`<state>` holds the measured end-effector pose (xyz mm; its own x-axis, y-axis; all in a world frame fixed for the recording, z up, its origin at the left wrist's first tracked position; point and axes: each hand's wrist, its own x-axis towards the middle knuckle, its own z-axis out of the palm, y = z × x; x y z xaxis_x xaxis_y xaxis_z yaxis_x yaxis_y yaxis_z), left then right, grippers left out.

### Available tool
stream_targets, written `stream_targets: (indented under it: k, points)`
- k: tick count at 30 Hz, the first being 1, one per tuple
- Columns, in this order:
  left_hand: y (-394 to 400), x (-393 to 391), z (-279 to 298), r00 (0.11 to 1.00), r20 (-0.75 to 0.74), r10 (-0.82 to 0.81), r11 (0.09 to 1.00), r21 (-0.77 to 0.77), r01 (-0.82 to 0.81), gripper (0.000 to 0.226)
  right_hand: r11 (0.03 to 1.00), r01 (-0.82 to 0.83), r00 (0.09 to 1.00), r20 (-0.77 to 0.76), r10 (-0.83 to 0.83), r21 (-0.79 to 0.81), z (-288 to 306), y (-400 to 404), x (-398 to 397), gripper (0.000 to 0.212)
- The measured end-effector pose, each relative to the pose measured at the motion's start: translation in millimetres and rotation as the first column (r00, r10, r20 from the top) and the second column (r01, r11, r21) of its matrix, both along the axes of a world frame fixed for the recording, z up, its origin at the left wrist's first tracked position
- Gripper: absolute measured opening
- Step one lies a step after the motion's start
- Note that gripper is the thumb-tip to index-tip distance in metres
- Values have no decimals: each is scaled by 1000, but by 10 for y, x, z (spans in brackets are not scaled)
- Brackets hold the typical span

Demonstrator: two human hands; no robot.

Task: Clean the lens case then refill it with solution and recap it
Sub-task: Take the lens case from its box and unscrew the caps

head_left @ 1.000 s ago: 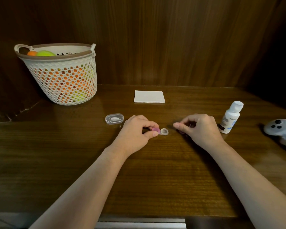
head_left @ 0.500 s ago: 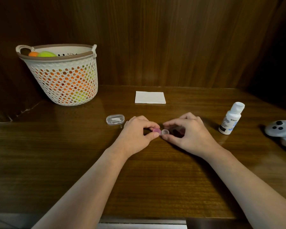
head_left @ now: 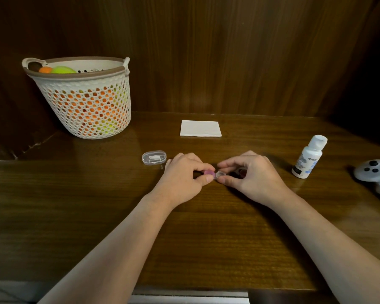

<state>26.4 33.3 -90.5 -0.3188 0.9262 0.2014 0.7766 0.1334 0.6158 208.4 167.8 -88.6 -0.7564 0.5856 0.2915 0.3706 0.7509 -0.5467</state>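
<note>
The small lens case [head_left: 219, 174] lies on the wooden table [head_left: 206, 238] between my two hands. Its left well carries a pink cap [head_left: 208, 172]; its right well is clear and uncapped. My left hand [head_left: 180, 178] pinches the pink-capped side between thumb and forefinger. My right hand [head_left: 252, 176] pinches the clear side with thumb and forefinger. A dark reddish piece [head_left: 241, 172] shows under my right hand's fingers; I cannot tell what it is. The white solution bottle [head_left: 308, 156] stands capped to the right.
A folded white tissue [head_left: 200, 128] lies behind the hands. A clear oval box [head_left: 154, 157] sits left of my left hand. A perforated basket [head_left: 83, 99] with balls stands at the back left. A white controller [head_left: 375, 172] lies at the right edge.
My right hand moved left from beside the bottle to the case and now pinches its clear side. My left hand kept its hold on the pink-capped side.
</note>
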Motion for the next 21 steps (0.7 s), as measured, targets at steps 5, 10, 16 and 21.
stream_targets:
  k: [5, 10, 16, 21]
  points:
    - [11, 17, 13, 998, 51, 23, 1000, 6, -23, 24, 999, 11, 1000, 0, -11, -52, 9, 3, -9, 31]
    - [8, 33, 16, 999, 40, 37, 999, 1, -37, 24, 997, 13, 1000, 8, -12, -76, -6, 18, -29, 27]
    - [0, 43, -2, 998, 32, 46, 999, 9, -46, 24, 995, 2, 1000, -18, -4, -96, -30, 24, -36, 24]
    - [-10, 37, -11, 999, 30, 36, 999, 33, -37, 24, 997, -34, 999, -36, 31, -75, -19, 23, -7, 21]
